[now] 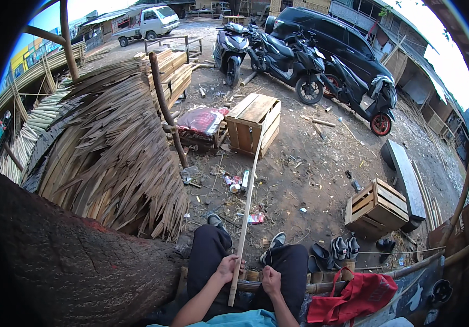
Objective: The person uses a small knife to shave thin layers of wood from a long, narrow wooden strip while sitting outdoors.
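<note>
A long, pale bamboo strip (246, 210) slants away from my lap, its far end by a slatted wooden crate (253, 123). Near its lower end my left hand (227, 270) is closed around it, above my left thigh. My right hand (271, 281) is a fist just right of the strip, apart from it, over my right thigh. Whatever may be inside that fist is hidden. The strip's near tip points down between my legs, close to the blue-green shirt.
A tree trunk (90, 267) and dry thatch (120, 147) crowd the left. At right are a red bag (349, 297), sneakers (345, 248), another crate (377, 207) and a long dark bench-like board (406, 171). Litter dots the dirt; parked motorbikes (283, 62) and a black car (327, 41) stand beyond.
</note>
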`<state>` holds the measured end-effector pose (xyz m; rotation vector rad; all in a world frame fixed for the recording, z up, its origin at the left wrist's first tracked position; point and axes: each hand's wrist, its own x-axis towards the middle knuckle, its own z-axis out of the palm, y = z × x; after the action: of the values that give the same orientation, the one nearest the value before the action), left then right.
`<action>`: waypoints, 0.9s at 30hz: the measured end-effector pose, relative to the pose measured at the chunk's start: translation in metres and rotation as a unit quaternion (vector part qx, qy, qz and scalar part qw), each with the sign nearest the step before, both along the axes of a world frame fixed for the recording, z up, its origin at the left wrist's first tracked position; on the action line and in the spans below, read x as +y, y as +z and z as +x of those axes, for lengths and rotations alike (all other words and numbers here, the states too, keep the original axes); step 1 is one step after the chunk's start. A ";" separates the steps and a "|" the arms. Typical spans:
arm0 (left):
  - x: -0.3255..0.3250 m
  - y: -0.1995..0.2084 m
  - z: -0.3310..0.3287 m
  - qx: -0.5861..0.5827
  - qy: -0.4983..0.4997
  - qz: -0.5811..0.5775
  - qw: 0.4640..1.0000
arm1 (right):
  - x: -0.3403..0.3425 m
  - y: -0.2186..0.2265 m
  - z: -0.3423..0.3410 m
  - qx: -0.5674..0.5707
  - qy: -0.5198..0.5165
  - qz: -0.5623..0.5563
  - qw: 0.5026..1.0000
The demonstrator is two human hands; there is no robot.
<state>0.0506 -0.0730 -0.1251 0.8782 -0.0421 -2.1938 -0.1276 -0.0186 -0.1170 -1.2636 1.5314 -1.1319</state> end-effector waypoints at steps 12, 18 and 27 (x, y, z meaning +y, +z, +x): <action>0.007 0.001 -0.017 0.004 -0.128 -0.192 0.973 | -0.002 0.009 -0.007 0.074 0.045 0.004 0.996; 0.003 -0.023 -0.021 -0.011 -0.155 -0.146 0.977 | -0.003 0.009 0.002 0.076 0.053 0.014 0.996; 0.012 -0.024 -0.022 -0.091 -0.088 -0.127 0.984 | -0.004 0.001 0.012 0.069 0.076 0.033 0.994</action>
<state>0.0286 -0.0606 -0.1490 0.9554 -0.4955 -2.1991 -0.1155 -0.0223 -0.1163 -1.4124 1.5321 -0.9052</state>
